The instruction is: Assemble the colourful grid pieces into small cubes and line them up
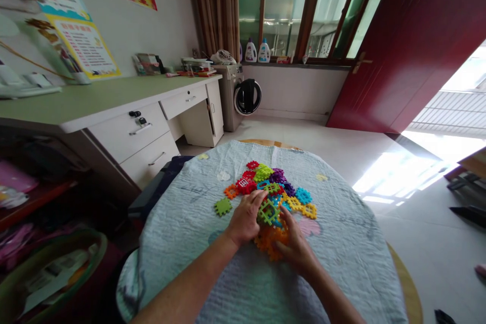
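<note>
A heap of plastic interlocking building blocks with notched edges lies in the middle of the cloth-covered round table [182, 243]. My left hand [246, 218] rests at the heap's left side, fingers stretched over a green lattice block [268, 212]. My right hand [298, 245] is on the other side, its thumb and fingers apart beside the orange blocks [271, 244]. Red blocks [246, 185], a lime block [263, 172], purple blocks [278, 176] and yellow blocks [299, 205] lie beyond my fingers. A flat green block [223, 206] sits apart at the left. Neither hand visibly grips a block.
A long desk [114, 93] with drawers runs along the left wall. Behind the table stand a washing machine [230, 96] with its round door open and a red door [395, 45]. A bin [56, 273] is at the lower left.
</note>
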The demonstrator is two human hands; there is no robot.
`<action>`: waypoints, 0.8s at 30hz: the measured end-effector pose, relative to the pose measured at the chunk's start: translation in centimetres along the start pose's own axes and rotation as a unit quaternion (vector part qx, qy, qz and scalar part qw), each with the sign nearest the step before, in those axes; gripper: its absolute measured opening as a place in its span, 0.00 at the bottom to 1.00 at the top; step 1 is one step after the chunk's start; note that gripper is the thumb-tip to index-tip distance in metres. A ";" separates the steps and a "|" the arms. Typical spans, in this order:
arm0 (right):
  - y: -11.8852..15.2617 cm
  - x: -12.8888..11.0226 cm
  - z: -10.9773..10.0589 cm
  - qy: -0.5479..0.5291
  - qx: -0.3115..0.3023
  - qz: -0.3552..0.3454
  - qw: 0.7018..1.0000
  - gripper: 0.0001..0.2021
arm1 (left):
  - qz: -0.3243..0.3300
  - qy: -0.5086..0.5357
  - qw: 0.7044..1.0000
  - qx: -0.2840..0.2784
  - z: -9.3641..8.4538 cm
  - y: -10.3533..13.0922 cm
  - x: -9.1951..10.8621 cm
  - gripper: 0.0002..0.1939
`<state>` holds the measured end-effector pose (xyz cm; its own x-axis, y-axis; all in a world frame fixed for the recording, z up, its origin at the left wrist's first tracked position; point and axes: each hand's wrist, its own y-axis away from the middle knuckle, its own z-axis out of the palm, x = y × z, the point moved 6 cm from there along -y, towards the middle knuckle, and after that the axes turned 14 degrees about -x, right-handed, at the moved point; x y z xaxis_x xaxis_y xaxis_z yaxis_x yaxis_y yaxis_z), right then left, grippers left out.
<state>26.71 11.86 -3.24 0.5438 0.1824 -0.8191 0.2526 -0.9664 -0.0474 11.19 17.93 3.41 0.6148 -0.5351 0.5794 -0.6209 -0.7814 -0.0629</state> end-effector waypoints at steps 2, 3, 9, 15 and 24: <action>-0.1 -0.4 -0.4 -0.013 0.014 0.002 1.000 0.42 | -0.013 0.020 0.999 0.027 -0.2 -0.1 0.0 0.39; -0.2 -0.5 -0.6 -0.017 0.023 0.006 1.000 0.41 | -0.016 0.034 0.999 0.036 -0.2 -0.3 0.1 0.37; -0.8 -1.2 -2.1 -0.049 0.065 0.003 0.997 0.37 | -0.013 0.154 0.982 0.107 -0.8 -1.4 1.6 0.20; -1.1 -1.4 -3.4 -0.146 0.100 -0.019 0.984 0.40 | 0.005 0.269 0.947 0.174 -1.6 -3.0 2.4 0.13; -0.8 2.0 -4.2 -0.175 0.119 0.014 0.977 0.33 | -0.054 0.169 0.959 0.220 -3.0 -2.9 -2.8 0.21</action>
<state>30.96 13.76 -2.44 0.2300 0.1225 -0.9655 0.0263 -0.9925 -0.1196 9.77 22.70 4.42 0.4255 -0.3663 0.8275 -0.2504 -0.9264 -0.2813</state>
